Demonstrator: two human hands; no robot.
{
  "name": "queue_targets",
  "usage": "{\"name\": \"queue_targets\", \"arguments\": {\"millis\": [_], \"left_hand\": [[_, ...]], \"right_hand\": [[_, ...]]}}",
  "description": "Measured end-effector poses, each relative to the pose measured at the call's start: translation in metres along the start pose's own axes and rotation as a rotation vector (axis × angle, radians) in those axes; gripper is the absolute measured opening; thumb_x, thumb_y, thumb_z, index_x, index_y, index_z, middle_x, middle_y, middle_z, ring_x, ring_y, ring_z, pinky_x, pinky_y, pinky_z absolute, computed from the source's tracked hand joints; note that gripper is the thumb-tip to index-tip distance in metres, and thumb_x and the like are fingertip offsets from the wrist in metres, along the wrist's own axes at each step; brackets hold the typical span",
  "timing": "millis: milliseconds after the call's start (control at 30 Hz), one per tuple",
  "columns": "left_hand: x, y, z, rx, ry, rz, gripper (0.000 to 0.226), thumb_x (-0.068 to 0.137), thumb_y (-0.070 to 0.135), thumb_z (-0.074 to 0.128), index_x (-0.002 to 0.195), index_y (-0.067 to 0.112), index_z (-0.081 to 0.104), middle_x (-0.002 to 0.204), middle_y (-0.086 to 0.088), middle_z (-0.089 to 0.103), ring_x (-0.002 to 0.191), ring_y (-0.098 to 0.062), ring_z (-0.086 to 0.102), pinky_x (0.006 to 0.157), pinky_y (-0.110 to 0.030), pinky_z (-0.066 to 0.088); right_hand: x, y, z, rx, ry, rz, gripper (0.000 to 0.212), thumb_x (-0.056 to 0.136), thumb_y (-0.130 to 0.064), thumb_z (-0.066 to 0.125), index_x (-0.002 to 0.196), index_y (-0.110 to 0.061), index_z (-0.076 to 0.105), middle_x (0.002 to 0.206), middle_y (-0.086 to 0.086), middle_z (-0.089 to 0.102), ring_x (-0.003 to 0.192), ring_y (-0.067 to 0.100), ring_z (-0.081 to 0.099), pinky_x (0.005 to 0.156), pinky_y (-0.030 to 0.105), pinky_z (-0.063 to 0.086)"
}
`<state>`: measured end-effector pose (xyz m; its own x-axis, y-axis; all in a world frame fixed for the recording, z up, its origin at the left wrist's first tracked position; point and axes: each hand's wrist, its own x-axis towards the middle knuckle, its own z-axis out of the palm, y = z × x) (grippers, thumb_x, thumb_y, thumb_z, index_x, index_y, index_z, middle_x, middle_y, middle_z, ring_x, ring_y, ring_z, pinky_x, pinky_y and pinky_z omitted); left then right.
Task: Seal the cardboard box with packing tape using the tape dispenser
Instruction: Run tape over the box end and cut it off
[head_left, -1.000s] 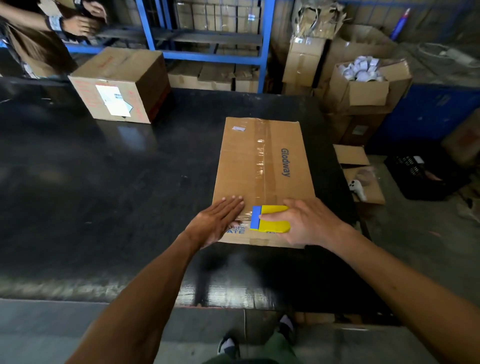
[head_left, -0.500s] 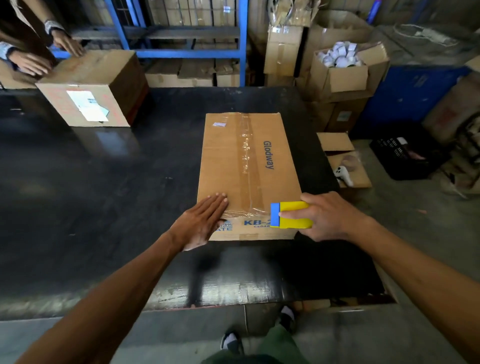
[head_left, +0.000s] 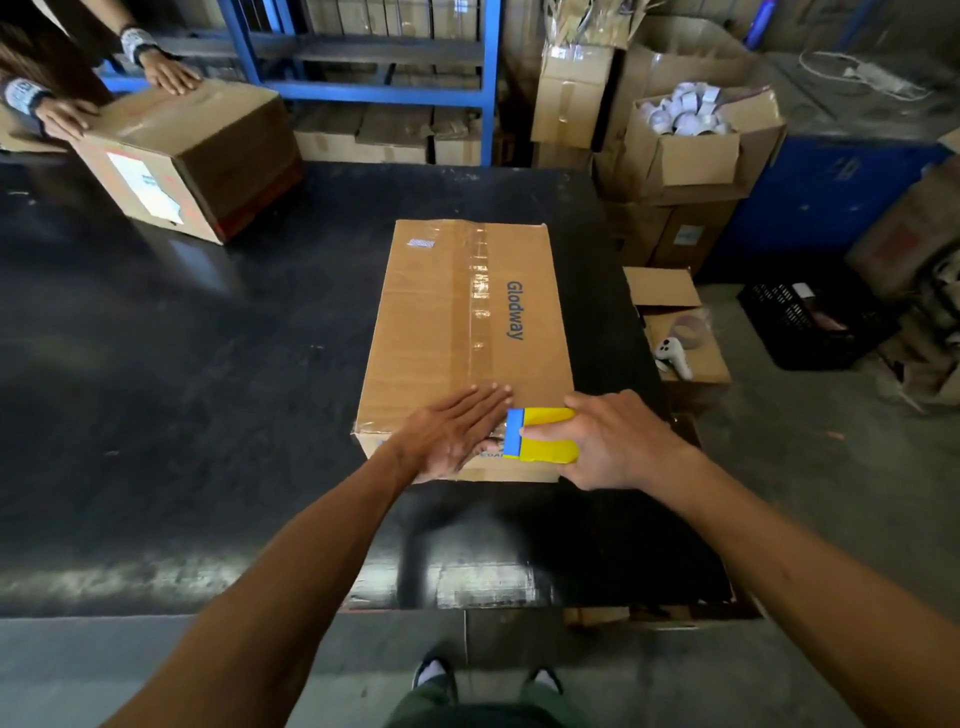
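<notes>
A long flat cardboard box (head_left: 431, 312) printed "Glodway" lies on the black table (head_left: 208, 389), with a strip of clear packing tape (head_left: 478, 291) running along its middle seam. My left hand (head_left: 452, 431) lies flat, fingers together, on the box's near end over the tape. My right hand (head_left: 618, 441) grips a yellow tape dispenser with a blue edge (head_left: 545, 435) at the near right corner of the box, right beside my left fingertips.
Another person's hands (head_left: 67, 117) rest on a second cardboard box (head_left: 197, 156) at the table's far left. Blue shelving (head_left: 384, 93) stands behind. Stacked cartons and an open box of tape rolls (head_left: 685, 119) stand at the right. A black crate (head_left: 810, 327) sits on the floor.
My left hand slid right along the box's near end, onto the tape, until it met the dispenser. The other person's hands settled on the far box.
</notes>
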<state>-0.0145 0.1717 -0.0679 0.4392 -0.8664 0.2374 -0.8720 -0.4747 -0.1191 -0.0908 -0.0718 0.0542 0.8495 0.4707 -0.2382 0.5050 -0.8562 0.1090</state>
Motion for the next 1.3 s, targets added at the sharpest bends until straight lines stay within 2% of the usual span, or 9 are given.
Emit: {"name": "queue_targets", "arguments": {"millis": [200, 333, 400, 533, 700, 833, 1067, 1200, 1300], "left_hand": [[-0.001, 0.000, 0.000, 0.021, 0.003, 0.004, 0.059, 0.109, 0.041, 0.028, 0.151, 0.001, 0.036, 0.159, -0.014, 0.034, 0.148, -0.026, 0.032, 0.117, -0.042, 0.036], [0.000, 0.000, 0.002, 0.021, 0.017, -0.020, 0.059, 0.108, 0.042, 0.035, 0.151, 0.001, 0.037, 0.159, -0.013, 0.034, 0.148, -0.025, 0.032, 0.117, -0.042, 0.035], [0.000, 0.001, 0.001, 0.028, -0.001, -0.025, 0.060, 0.107, 0.041, 0.037, 0.152, 0.001, 0.034, 0.160, -0.013, 0.032, 0.149, -0.024, 0.030, 0.117, -0.042, 0.035], [0.004, 0.006, -0.003, 0.039, -0.009, -0.037, 0.061, 0.106, 0.039, 0.040, 0.153, 0.001, 0.031, 0.161, -0.013, 0.030, 0.150, -0.025, 0.027, 0.117, -0.044, 0.035], [0.024, 0.026, 0.002, 0.059, 0.023, -0.068, 0.062, 0.106, 0.043, 0.037, 0.151, 0.002, 0.037, 0.156, -0.020, 0.039, 0.146, -0.035, 0.035, 0.119, -0.052, 0.029], [0.065, 0.054, 0.015, 0.029, -0.002, 0.003, 0.062, 0.106, 0.040, 0.037, 0.154, 0.001, 0.030, 0.161, -0.017, 0.029, 0.151, -0.030, 0.024, 0.121, -0.048, 0.026], [0.069, 0.049, 0.021, 0.024, -0.033, -0.025, 0.060, 0.107, 0.039, 0.031, 0.155, 0.003, 0.027, 0.161, -0.014, 0.030, 0.151, -0.027, 0.025, 0.120, -0.044, 0.030], [0.069, 0.051, 0.022, 0.020, -0.015, -0.040, 0.059, 0.107, 0.037, 0.031, 0.154, 0.002, 0.029, 0.160, -0.015, 0.031, 0.150, -0.027, 0.026, 0.121, -0.042, 0.026], [0.070, 0.052, 0.019, 0.016, -0.009, -0.039, 0.059, 0.107, 0.037, 0.028, 0.153, 0.001, 0.032, 0.159, -0.016, 0.034, 0.149, -0.027, 0.028, 0.121, -0.042, 0.026]], "right_hand": [[-0.012, 0.009, 0.002, 0.022, 0.136, -0.054, 0.054, 0.085, -0.055, 0.057, 0.137, -0.055, 0.044, 0.107, 0.003, 0.057, 0.086, 0.028, 0.062, 0.069, 0.036, 0.044], [-0.047, 0.056, 0.008, 0.016, 0.225, -0.053, 0.053, 0.075, -0.058, 0.070, 0.124, -0.044, 0.053, 0.080, 0.003, 0.053, 0.054, 0.023, 0.054, 0.050, 0.028, 0.030], [-0.067, 0.078, 0.017, 0.029, 0.230, -0.030, 0.055, 0.074, -0.059, 0.069, 0.126, -0.045, 0.058, 0.077, 0.002, 0.050, 0.048, 0.020, 0.048, 0.047, 0.025, 0.027], [-0.065, 0.084, 0.035, -0.020, 0.169, -0.084, 0.060, 0.072, -0.051, 0.076, 0.129, -0.041, 0.060, 0.084, 0.005, 0.054, 0.055, 0.021, 0.055, 0.049, 0.026, 0.030], [-0.059, 0.088, 0.041, -0.002, 0.227, -0.112, 0.060, 0.068, -0.047, 0.080, 0.126, -0.038, 0.064, 0.084, 0.006, 0.056, 0.055, 0.021, 0.057, 0.048, 0.025, 0.033], [-0.061, 0.086, 0.048, 0.052, 0.260, -0.085, 0.062, 0.067, -0.047, 0.081, 0.126, -0.039, 0.064, 0.084, 0.006, 0.057, 0.051, 0.021, 0.053, 0.047, 0.024, 0.031], [-0.083, 0.106, 0.051, 0.099, 0.270, -0.147, 0.057, 0.079, -0.055, 0.062, 0.133, -0.040, 0.054, 0.087, 0.005, 0.055, 0.054, 0.016, 0.051, 0.042, 0.023, 0.030], [-0.090, 0.131, 0.051, 0.014, 0.260, -0.174, 0.062, 0.072, -0.052, 0.077, 0.129, -0.038, 0.060, 0.085, 0.006, 0.056, 0.054, 0.018, 0.054, 0.044, 0.023, 0.027], [-0.075, 0.115, 0.061, -0.026, 0.223, -0.145, 0.058, 0.069, -0.046, 0.079, 0.124, -0.035, 0.064, 0.090, 0.011, 0.058, 0.058, 0.025, 0.061, 0.044, 0.027, 0.036]]}}
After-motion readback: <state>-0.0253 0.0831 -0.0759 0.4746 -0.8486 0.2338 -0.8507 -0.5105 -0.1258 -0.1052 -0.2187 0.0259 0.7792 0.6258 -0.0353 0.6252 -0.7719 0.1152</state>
